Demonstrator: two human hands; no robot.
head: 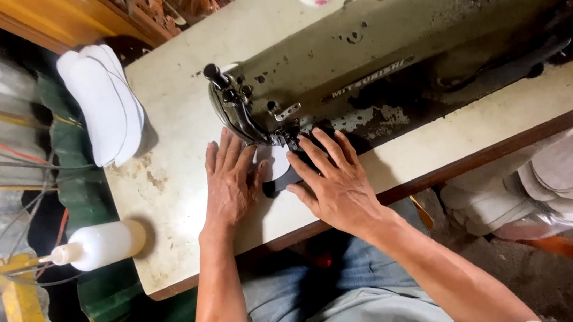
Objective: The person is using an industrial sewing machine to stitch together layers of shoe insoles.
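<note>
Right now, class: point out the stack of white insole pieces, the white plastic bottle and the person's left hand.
stack of white insole pieces [105,105], head view, middle of the top piece.
white plastic bottle [102,245], head view, middle of its body.
left hand [229,187], head view, back of the hand.
</note>
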